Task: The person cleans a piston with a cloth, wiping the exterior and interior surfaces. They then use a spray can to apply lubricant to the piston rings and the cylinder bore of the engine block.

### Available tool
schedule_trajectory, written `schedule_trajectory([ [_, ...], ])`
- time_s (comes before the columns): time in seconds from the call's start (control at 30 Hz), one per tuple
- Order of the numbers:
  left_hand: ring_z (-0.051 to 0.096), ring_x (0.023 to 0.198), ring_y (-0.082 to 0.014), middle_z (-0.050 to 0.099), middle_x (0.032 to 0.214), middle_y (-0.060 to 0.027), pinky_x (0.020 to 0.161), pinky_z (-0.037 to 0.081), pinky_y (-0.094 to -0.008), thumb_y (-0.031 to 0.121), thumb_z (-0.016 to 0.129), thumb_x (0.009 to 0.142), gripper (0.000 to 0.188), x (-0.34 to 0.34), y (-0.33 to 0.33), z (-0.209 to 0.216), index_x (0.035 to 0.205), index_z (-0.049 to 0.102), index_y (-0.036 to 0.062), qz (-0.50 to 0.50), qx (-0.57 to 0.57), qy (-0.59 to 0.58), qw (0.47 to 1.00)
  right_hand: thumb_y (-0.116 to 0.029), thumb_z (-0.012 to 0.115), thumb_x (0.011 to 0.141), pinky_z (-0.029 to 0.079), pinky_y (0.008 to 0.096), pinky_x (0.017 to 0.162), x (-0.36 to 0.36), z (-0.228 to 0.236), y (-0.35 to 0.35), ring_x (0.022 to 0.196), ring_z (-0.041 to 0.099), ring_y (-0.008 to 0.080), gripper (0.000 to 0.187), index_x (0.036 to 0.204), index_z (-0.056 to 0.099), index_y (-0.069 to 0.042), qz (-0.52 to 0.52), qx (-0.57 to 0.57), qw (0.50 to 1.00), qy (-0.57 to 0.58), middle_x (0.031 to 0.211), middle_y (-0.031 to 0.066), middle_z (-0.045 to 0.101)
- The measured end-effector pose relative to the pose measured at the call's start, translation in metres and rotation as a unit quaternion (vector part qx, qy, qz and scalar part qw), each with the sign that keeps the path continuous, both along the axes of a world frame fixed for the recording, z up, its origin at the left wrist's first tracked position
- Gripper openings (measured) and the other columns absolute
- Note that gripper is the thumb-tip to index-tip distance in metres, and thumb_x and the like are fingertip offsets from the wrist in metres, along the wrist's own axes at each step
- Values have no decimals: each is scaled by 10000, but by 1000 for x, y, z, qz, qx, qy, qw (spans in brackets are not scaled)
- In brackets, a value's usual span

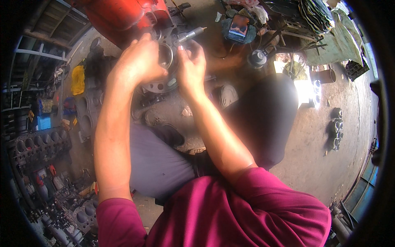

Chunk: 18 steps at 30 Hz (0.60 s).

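Note:
Up at the top centre, my left hand is closed with its fingers around a round metal ring, part of which the hand hides. Close beside it, my right hand pinches a silver micrometer, thumb up, its barrel tilted toward the upper right. The micrometer's inner end lies next to the ring; glare and blur hide whether they touch. Beneath both hands shows a grey metal part with round holes.
A red metal machine body stands just beyond my left hand. Engine blocks line the left side. At the upper right are a boxed item with a dark picture and a round metal can. Several small cylindrical parts lie on the right floor.

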<state>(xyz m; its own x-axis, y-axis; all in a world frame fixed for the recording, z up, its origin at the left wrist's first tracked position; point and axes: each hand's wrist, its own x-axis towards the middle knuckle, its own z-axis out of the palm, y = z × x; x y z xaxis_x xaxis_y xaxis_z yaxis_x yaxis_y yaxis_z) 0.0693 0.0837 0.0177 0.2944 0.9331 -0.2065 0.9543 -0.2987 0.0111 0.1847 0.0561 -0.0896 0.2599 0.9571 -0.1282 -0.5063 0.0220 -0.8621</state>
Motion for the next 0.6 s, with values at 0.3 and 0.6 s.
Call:
schedule_trajectory([
  [0.3,606,1179,-432,604,1221,-240,1029,498,-493,300,933,665,741,2,0,2,1252,646,-50,14,-6,0,1000,-178,602,1044,496,275,725,-5,-12,-14,862,578,120,481,1438,436,41,-14,-2,1000,-10,1016,85,627],
  [0.6,610,1175,-430,603,1229,-243,1023,501,-492,305,943,652,745,0,-1,1,1237,649,-49,7,5,-3,1000,-189,602,1053,477,255,669,-11,-27,-13,781,553,106,490,1452,415,26,-18,5,1000,26,935,53,612],
])
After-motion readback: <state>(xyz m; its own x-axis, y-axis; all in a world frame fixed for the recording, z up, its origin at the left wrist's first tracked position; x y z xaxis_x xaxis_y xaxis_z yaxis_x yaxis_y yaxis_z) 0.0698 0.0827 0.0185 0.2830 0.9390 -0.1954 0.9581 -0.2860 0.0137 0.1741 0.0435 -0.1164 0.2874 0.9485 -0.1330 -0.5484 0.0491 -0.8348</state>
